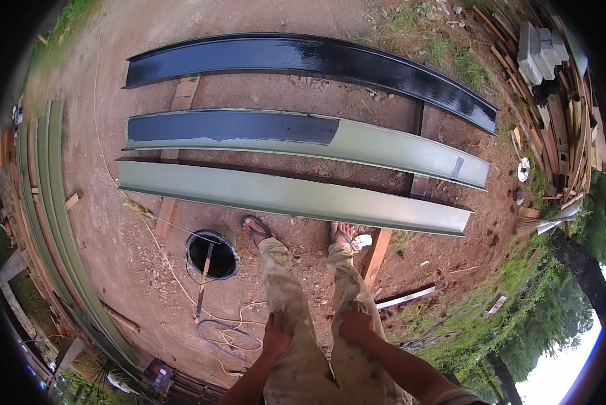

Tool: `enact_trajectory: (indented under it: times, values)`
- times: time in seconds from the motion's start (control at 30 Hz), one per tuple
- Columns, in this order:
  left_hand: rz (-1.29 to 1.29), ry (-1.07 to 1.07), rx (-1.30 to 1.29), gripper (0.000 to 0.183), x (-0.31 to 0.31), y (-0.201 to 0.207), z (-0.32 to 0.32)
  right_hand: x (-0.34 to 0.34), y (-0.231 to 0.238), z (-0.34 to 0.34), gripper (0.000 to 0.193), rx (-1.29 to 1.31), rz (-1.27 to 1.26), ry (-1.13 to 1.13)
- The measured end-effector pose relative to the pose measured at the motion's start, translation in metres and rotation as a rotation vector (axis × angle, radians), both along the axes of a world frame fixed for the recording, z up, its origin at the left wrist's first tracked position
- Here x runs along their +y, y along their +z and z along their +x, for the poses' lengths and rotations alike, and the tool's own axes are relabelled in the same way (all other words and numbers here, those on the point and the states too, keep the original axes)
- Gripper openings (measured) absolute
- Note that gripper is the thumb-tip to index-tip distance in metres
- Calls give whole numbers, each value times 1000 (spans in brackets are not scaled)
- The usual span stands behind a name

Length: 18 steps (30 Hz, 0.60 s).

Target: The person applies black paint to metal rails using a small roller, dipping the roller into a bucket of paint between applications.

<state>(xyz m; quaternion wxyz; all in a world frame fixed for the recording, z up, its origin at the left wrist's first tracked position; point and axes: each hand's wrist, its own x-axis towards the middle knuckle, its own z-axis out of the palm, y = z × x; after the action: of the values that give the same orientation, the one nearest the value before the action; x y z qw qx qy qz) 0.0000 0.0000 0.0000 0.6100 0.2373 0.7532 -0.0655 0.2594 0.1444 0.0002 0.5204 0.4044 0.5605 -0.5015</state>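
My left hand [277,332] is at the thigh of my paint-spotted beige trousers [293,361], its fingers bent on the cloth. On the other leg, my right hand [356,324] is closed over a bunched fold of the trouser leg. Beyond my sandalled feet, three long steel beams lie crosswise. The nearest beam [289,195] is grey-green. On the middle beam [411,145] the left part is coated dark, with a small dark patch near its right end. Glossy black covers the far beam [316,57]. A black bucket [232,266] stands front left, a long-handled paint roller [140,207] resting across it.
Timber supports [378,256] lie under the beams. A hose [222,337] coils near my left leg. More green beams [57,202] are stacked at left. Scrap wood [559,128] and grey blocks [536,54] are piled at right. A paint-stained white lid [523,169] lies nearby.
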Motion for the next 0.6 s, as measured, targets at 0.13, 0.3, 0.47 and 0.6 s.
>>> enact_trajectory:
  times: [0.13, 0.3, 0.47, 0.6]
  values:
    - [-43, -159, 74, 78, 31, 24, 28, 17, 4, 9, 64, -6, 0, -29]
    - [-125, -353, 134, 81, 61, 37, 40, -9, -8, 17, 55, 9, 110, -78]
    - [96, -656, 140, 76, 42, 21, 50, -9, -5, 16, 53, 12, 106, -46]
    - [70, -574, 132, 68, 53, 20, 49, 0, 2, 11, 53, 32, 117, -17]
